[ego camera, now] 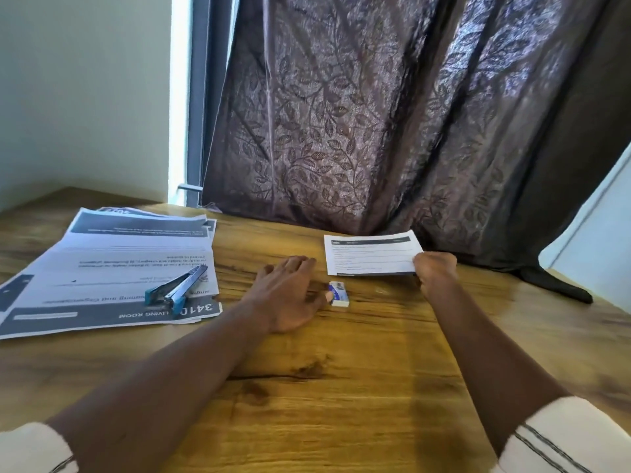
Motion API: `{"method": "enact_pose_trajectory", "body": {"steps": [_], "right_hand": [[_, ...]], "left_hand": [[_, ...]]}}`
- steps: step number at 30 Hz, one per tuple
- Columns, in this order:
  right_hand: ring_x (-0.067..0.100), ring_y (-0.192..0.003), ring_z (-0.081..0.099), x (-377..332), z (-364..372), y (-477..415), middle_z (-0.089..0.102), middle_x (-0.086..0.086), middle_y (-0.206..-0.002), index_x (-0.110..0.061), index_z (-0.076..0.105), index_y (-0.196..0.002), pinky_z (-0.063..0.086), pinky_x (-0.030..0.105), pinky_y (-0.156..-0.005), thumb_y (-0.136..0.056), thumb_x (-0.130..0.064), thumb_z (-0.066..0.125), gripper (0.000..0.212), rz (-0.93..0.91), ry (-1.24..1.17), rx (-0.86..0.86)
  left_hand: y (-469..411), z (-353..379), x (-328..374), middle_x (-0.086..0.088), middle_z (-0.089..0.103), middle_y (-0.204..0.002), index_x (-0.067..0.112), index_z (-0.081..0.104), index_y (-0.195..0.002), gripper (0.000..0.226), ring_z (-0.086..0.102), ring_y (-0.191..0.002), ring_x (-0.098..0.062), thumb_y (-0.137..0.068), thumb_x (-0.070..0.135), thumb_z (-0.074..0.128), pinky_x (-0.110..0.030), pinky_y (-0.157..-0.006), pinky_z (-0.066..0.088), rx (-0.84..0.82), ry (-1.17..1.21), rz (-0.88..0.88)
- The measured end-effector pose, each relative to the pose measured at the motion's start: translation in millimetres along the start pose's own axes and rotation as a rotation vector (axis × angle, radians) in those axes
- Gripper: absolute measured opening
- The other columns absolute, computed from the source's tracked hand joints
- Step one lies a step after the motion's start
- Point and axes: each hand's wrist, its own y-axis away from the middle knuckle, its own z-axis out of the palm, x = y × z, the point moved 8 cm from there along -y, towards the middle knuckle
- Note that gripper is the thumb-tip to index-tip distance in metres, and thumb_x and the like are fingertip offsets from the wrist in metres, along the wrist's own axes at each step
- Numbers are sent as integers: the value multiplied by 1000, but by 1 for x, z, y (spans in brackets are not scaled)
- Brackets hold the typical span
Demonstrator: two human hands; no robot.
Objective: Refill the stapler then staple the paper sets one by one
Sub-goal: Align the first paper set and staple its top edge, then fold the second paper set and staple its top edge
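A: On the surface (341,387), why does the paper stack (102,254) sit at the left?
B: Parked, I'd guess. The right hand (435,268) grips one paper set (370,254) by its corner, well apart.
A: And the stapler (177,285)?
B: It lies hinged open on the stack, probably awaiting staples. The left hand (290,295), fingers straight, touches the staple box (338,294).

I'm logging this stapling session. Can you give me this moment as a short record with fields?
surface: wooden table
stapler: lies open on the paper stack, left
left hand: flat on table, fingers straight
staple box: on the table, beside the left thumb
right hand: holds a separate paper set by its near corner
backdrop: dark leaf-patterned curtain
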Motion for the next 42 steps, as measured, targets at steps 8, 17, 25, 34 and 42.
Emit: {"method": "enact_pose_trajectory", "body": {"steps": [8,17,25,34,42], "right_hand": [[41,-114,61,-2,24,-1,67,22,-121,-1,64,-117,50,39,-90,-87,-15,64,33,-260,615,31],[38,-135,36,10,21,4,43,19,-148,-9,51,-139,31,46,-108,-90,-28,54,52,-254,914,91],[39,-127,44,-14,-4,46,52,18,-136,-19,45,-141,33,53,-102,-95,-36,53,50,-468,545,271],[23,-113,51,-59,-6,176,60,3,-118,-16,52,-136,37,40,-96,-89,-16,62,47,-915,97,115],[11,-104,56,-67,46,270,58,-3,-116,-20,61,-124,49,36,-92,-94,-17,64,30,-1136,174,-388]], "left_hand": [[-5,7,-4,-5,20,-169,24,14,-160,81,17,-157,-25,-97,66,43,-58,-123,13,-13,-3,13],[-4,6,-2,-6,25,-168,24,17,-159,78,22,-155,-26,-98,67,39,-56,-122,18,-19,-11,19],[2,-8,4,-5,31,-165,25,21,-159,75,30,-151,-25,-99,66,39,-57,-122,21,76,81,55],[41,-70,19,3,52,-146,28,45,-145,51,48,-134,-18,-101,53,51,-47,-114,36,401,273,85],[102,-139,-55,1,62,-134,29,58,-133,43,58,-121,-20,-95,49,64,-39,-96,45,573,180,-67]]}}
